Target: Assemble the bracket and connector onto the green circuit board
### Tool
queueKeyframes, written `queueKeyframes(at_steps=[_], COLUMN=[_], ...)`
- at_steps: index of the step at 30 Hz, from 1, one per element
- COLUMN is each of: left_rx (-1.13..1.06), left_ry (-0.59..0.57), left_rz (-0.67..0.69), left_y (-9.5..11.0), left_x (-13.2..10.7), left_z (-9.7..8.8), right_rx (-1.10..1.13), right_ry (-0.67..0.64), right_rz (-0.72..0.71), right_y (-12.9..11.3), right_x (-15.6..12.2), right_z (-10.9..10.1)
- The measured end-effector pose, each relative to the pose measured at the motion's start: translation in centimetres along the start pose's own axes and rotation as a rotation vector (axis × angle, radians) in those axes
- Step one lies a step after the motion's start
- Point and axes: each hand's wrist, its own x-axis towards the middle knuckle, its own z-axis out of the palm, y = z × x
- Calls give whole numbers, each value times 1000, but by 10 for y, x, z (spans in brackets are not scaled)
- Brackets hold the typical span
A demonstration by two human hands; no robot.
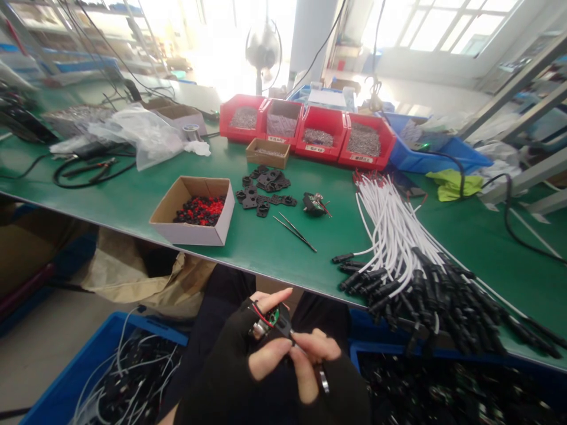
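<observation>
Above my lap, near the table's front edge, my left hand (241, 342), in a black fingerless glove, is closed around a small circuit-board assembly (277, 321). It has a black plastic housing, a green board, silvery metal parts and red and black wires. The index finger lies along its top and the thumb presses from below. My right hand (316, 360), also gloved, pinches thumb and fingertips together at the assembly's right edge; whatever sits between them is too small to name. A similar assembly (315, 204) rests on the green table, with tweezers (296, 233) in front of it.
A carton of red and black parts (199, 235) stands left of loose black plastic pieces (266, 183). Red bins (321, 133) line the back. White cables with black connectors (394, 236) cover the right side. Blue crates (106, 336) sit below the table.
</observation>
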Motion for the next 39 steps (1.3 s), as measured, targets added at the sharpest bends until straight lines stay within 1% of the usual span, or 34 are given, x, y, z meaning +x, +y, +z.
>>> queueKeyframes(at_steps=[2,3,4,5,6,8,9,11,13,14,15,16,17,19,20,21,22,24,26,28,30,32,34,36,39], left_rx=[34,51,64,72,72,50,42,42,65,77,88,102,117,144,152,157,161,181,215,235,260,321,421,530,653], left_ry=[13,15,15,18,24,54,68,58,20,5,-2,-4,-2,-12,-22,-37,-49,-42,-7,16,-19,-42,-36,-24,-45], left_rz=[42,50,48,33,8,-51,-74,-95,-81,-67,-52,-33,-17,17,34,43,45,28,0,-2,42,152,291,400,487], left_y=[-1,-2,-3,-5,-6,-9,-10,-10,-9,-9,-8,-7,-6,-6,-7,-8,-9,-14,-17,-17,-13,-6,0,5,8], left_x=[-2,-3,-5,-6,-7,-9,-9,-8,-7,-6,-5,-5,-5,-6,-7,-8,-9,-13,-15,-15,-13,-10,-7,-4,-3], left_z=[0,-1,0,0,1,3,3,4,4,3,2,1,1,-1,-2,-2,-3,-3,-3,-2,-1,-2,-3,-4,-6], right_rx=[225,278,280,237,161,30,0,-95,-237,-272,-256,-171,-18,337,471,541,526,341,153,62,31,30,61,88,113], right_ry=[-72,-129,-182,-221,-240,-255,-260,-212,-104,-60,-43,-61,-113,-236,-287,-323,-335,-290,-221,-189,-188,-209,-253,-305,-349], right_rz=[277,360,385,358,297,167,125,35,-70,-91,-67,15,158,496,620,678,656,462,283,182,126,100,114,123,127], right_y=[-6,-7,-7,-6,-3,2,4,8,10,11,11,11,11,9,8,8,9,13,19,27,36,43,46,48,47], right_x=[-1,-1,-2,-3,-4,-8,-10,-15,-20,-21,-21,-21,-19,-15,-14,-14,-15,-20,-27,-33,-35,-35,-36,-38,-42], right_z=[-1,-1,-1,-2,-2,-1,-1,-1,-2,-2,-2,-2,-2,-1,-1,0,0,0,-3,-7,-11,-14,-15,-15,-16])
